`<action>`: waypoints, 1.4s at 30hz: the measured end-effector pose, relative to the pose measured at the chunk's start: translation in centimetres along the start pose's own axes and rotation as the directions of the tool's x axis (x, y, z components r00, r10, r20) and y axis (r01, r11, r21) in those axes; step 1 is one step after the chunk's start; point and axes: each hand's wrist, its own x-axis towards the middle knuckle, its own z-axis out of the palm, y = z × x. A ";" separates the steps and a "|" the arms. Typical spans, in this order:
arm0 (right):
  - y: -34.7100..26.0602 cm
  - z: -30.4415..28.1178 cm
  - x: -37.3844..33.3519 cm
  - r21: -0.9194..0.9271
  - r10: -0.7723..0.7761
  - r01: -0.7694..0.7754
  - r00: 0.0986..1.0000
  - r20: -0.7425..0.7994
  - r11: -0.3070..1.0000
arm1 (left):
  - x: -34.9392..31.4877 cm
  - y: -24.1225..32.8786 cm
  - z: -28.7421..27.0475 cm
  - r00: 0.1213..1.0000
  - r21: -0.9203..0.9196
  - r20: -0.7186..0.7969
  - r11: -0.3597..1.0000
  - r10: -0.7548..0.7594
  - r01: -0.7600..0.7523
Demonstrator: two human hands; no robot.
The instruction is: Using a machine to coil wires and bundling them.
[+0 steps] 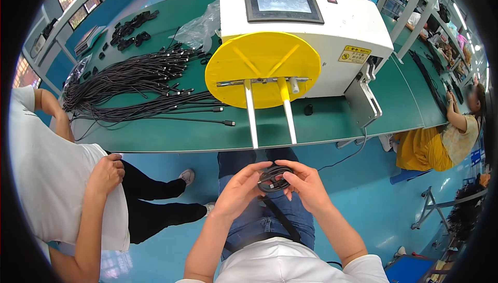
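Observation:
Over my lap, just off the table's front edge, a black cable (pixel 273 180) is wound into a small coil. My left hand (pixel 243 188) grips the coil's left side. On its right side, the fingers and thumb of my right hand (pixel 307 185) are closed on the same coil. A plug end seems to lie in the coil, too small to make out well. Beyond my hands stands a white winding machine (pixel 332 39) with a round yellow disc (pixel 264 65) and two rods (pixel 251 117) pointing toward me.
Many loose black cables (pixel 129 83) lie in a bundle on the green table (pixel 192 139) at left. Coiled cables (pixel 134 26) and a clear plastic bag (pixel 199 26) lie behind. A person (pixel 67 169) stands close at my left; another person (pixel 456 127) sits at far right.

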 end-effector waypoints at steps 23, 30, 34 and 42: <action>1.5 -0.1 0.3 -0.723 -0.567 0.542 0.785 0.251 0.429 | -1.4 -0.6 1.6 0.947 0.495 -0.110 0.843 0.302 -0.211; 1.5 0.7 0.1 -0.691 -0.570 0.565 0.778 0.264 0.451 | -1.7 0.5 1.7 0.937 0.551 -0.084 0.799 0.339 -0.240; 1.3 1.2 -0.1 -0.695 -0.591 0.562 0.770 0.242 0.448 | -2.0 1.2 1.9 0.946 0.589 -0.069 0.778 0.317 -0.218; 0.0 1.7 -0.7 -0.726 -0.600 0.545 0.767 0.229 0.419 | -1.7 0.8 2.7 0.846 0.780 0.075 0.497 0.528 -0.379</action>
